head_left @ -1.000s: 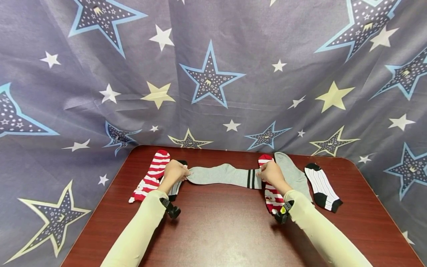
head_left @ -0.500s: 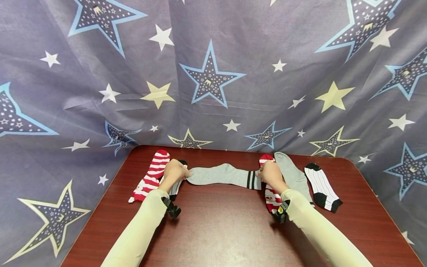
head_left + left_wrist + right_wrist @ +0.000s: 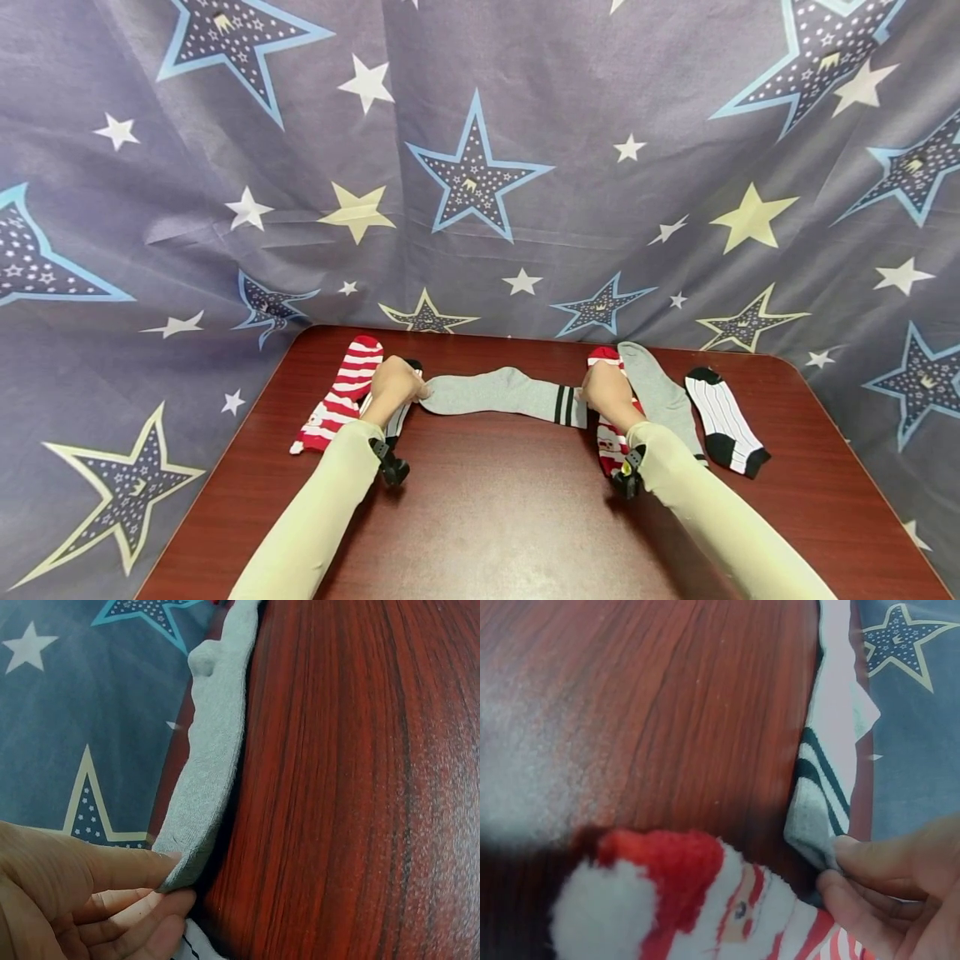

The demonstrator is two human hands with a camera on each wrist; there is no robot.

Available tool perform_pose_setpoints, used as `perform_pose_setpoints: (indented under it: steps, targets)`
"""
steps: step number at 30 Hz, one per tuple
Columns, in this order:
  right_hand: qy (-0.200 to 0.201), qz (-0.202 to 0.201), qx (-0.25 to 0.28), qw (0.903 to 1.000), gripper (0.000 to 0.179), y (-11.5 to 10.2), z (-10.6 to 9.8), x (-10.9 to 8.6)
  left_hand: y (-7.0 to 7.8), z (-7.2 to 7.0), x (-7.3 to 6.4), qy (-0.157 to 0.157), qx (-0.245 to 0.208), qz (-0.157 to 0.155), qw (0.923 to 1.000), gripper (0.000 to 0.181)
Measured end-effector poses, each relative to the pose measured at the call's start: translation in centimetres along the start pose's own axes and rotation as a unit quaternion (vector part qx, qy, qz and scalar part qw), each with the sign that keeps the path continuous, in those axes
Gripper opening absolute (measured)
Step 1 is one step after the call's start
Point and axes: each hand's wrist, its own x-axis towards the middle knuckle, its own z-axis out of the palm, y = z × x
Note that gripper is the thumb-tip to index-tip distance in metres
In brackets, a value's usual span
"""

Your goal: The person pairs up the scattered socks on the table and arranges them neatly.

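Both pale sleeves (image 3: 306, 517) have edged slightly inward, while beyond them the left hand (image 3: 393, 388) pinches the toe and the right hand (image 3: 607, 392) the cuff of the middle gray sock (image 3: 495, 394), unmoved over the table's (image 3: 495, 500) far part, so seemingly held straight, not carried.

We find the middle sock (image 3: 495, 394) light grey with two black bands at its cuff. The left striped sock (image 3: 352, 379) and right striped sock (image 3: 611, 440) carry red and white bands. We see thin dark lines and black patches on the white rightmost sock (image 3: 722, 411). The table (image 3: 510, 517) is red-brown, the backdrop (image 3: 577, 100) grey-blue with white, yellow and blue-edged stars.
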Motion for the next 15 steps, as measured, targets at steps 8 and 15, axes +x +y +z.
perform_pose_setpoints:
  steps: [8,15]
  targets:
    - [0.002,0.003,-0.001,1.0,0.017,0.24,0.25,0.35,0.33,0.07,-0.38,0.023,0.027,0.009,0.9993,0.029]
    - [0.011,0.013,-0.006,0.9998,0.022,-0.06,0.3,0.23,0.27,-0.02,-0.52,0.02,0.024,0.017,0.9994,0.023]
